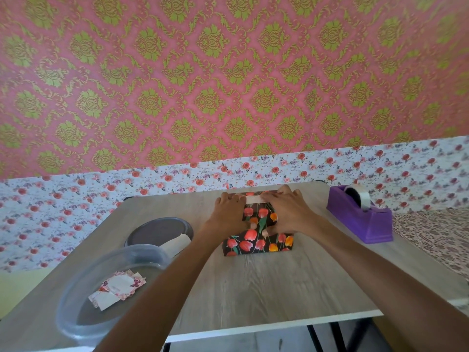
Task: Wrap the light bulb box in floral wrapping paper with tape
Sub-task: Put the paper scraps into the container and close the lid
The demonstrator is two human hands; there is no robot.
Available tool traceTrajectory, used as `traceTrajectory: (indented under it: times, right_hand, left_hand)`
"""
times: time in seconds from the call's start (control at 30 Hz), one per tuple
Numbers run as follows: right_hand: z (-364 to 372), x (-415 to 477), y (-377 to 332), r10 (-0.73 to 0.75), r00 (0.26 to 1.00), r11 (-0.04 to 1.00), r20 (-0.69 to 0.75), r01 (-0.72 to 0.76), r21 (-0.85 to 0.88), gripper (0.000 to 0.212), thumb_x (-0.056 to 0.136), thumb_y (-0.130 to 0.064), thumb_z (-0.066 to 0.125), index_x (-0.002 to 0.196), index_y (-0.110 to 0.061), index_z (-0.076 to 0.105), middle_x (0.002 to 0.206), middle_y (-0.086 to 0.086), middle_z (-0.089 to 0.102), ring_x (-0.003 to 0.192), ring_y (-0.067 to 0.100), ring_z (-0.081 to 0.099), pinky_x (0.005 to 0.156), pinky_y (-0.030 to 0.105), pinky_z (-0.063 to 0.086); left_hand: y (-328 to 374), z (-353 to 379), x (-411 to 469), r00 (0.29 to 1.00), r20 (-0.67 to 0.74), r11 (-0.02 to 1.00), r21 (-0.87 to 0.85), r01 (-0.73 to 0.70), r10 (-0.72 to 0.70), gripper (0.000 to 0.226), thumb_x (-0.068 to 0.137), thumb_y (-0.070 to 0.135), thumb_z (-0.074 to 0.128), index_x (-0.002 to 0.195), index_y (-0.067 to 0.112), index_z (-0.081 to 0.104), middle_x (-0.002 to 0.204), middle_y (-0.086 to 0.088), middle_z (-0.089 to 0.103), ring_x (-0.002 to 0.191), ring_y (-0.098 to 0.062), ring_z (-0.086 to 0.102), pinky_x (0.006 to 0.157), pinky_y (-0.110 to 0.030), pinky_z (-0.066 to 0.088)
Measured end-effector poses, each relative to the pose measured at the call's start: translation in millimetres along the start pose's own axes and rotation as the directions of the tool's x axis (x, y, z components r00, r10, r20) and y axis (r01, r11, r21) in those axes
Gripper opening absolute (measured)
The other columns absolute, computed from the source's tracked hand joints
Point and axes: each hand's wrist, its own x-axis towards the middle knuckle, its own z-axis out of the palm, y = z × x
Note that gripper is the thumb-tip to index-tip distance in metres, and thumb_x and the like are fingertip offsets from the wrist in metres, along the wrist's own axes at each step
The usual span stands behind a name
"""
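Pink-and-green damask wallpaper (228, 72) rises above a band of white rose-print paper (76, 199) behind a pale wood-grain table (253, 288). Near the middle of the table's far edge lies the light bulb box (258, 240), covered in black wrapping paper printed with red and orange tulips. The person's left hand (227, 215) and right hand (289, 214) both rest palm-down on the box's top. Their fingers are spread and press along its far upper edge, and both thumbs lie on the top face. A white strip (253, 199) runs along that far edge between the two sets of fingers; whether it is tape or bare paper cannot be told. A purple tape dispenser (360, 219) stands towards the far right corner, apart from the box. By the left edge sits a clear plastic bowl (152, 251) holding floral gift cards (116, 290). Just beyond it lies a grey round lid (157, 232).
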Motion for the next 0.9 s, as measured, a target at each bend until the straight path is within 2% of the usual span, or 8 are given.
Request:
traceTrajectory:
  times: [0.13, 0.23, 0.37, 0.47, 0.57, 0.67, 0.77, 0.9]
  right_hand:
    - [0, 2, -2, -0.001, 1.000, 1.000, -0.002, 0.001, -0.030, 0.103, 0.062, -0.075, 0.072, 0.142, -0.021, 0.036, 0.131, 0.001, 0.055, 0.122, 0.025, 0.036, 0.094, 0.041, 0.033]
    - [-1, 1, -1, 0.006, 0.999, 1.000, -0.046, -0.007, -0.021, 0.101, 0.058, -0.075, 0.074, 0.140, -0.023, 0.044, 0.123, 0.001, 0.059, 0.116, 0.024, 0.040, 0.093, 0.038, 0.036]
    - [5, -8, 6, 0.065, 0.991, 0.982, -0.117, -0.042, 0.186, 0.107, 0.049, -0.074, 0.080, 0.141, -0.028, 0.050, 0.125, 0.002, 0.061, 0.116, 0.023, 0.044, 0.090, 0.032, 0.040]
    - [13, -20, 3, 0.099, 0.973, 0.956, -0.210, -0.034, 0.293, 0.101, 0.052, -0.067, 0.083, 0.139, -0.024, 0.053, 0.134, -0.001, 0.060, 0.127, 0.020, 0.042, 0.100, 0.032, 0.042]
    - [26, -34, -5, 0.246, 0.927, 0.918, -0.282, -0.129, 0.375, 0.098, 0.058, -0.067, 0.081, 0.142, -0.030, 0.045, 0.151, 0.000, 0.039, 0.136, 0.024, 0.032, 0.105, 0.042, 0.043]
    - [39, -38, -8, 0.380, 0.915, 0.777, -0.135, -0.236, 0.584, 0.105, 0.063, -0.063, 0.081, 0.147, -0.037, 0.023, 0.143, 0.006, 0.044, 0.129, 0.028, 0.046, 0.100, 0.046, 0.047]
    - [40, -31, -12, 0.399, 0.911, 0.742, -0.101, -0.256, 0.619, 0.106, 0.065, -0.056, 0.083, 0.147, -0.037, 0.019, 0.126, 0.001, 0.061, 0.116, 0.024, 0.060, 0.094, 0.044, 0.052]
    - [31, -6, -6, 0.410, 0.900, 0.712, -0.150, -0.213, 0.669, 0.107, 0.071, -0.043, 0.085, 0.152, -0.029, 0.018, 0.133, 0.003, 0.059, 0.121, 0.027, 0.057, 0.100, 0.044, 0.047]
  left_hand:
    - [-2, 0, -1, 0.995, -0.100, 1.000, -0.024, -0.015, 0.013, 0.060, 0.082, 0.056, 0.067, 0.120, 0.010, 0.055, 0.117, -0.008, 0.060, 0.112, -0.030, 0.048, 0.096, -0.039, 0.042]
    - [-1, 5, -4, 0.989, -0.146, 0.999, -0.036, -0.015, 0.009, 0.056, 0.082, 0.053, 0.069, 0.120, 0.013, 0.059, 0.112, -0.006, 0.063, 0.110, -0.028, 0.053, 0.095, -0.037, 0.047]
    - [3, 9, -9, 0.969, -0.246, 0.998, -0.057, -0.005, -0.009, 0.044, 0.084, 0.041, 0.071, 0.119, 0.016, 0.062, 0.108, -0.005, 0.067, 0.104, -0.025, 0.059, 0.090, -0.035, 0.052]
    - [5, 10, -19, 0.943, -0.329, 0.983, -0.185, -0.012, -0.051, 0.042, 0.082, 0.037, 0.077, 0.117, 0.017, 0.066, 0.105, -0.003, 0.069, 0.096, -0.021, 0.064, 0.080, -0.026, 0.049]
    - [0, 17, -28, 0.919, -0.357, 0.905, -0.425, 0.000, -0.167, 0.052, 0.077, 0.039, 0.081, 0.123, 0.021, 0.064, 0.118, 0.001, 0.065, 0.101, -0.017, 0.062, 0.081, -0.023, 0.050]
    - [-8, 21, -33, 0.928, -0.252, 0.845, -0.523, 0.109, -0.276, 0.067, 0.083, 0.038, 0.075, 0.141, 0.030, 0.043, 0.150, -0.005, 0.041, 0.124, -0.026, 0.052, 0.096, -0.036, 0.051]
    - [-15, 20, -29, 0.958, -0.110, 0.752, -0.646, 0.134, -0.265, 0.066, 0.087, 0.027, 0.072, 0.144, 0.027, 0.037, 0.137, -0.006, 0.054, 0.097, -0.015, 0.057, 0.073, -0.020, 0.049]
    - [-29, 10, -7, 0.939, -0.153, 0.653, -0.752, 0.091, -0.308, 0.070, 0.084, 0.019, 0.076, 0.142, 0.018, 0.035, 0.128, -0.007, 0.062, 0.109, -0.024, 0.063, 0.091, -0.038, 0.055]
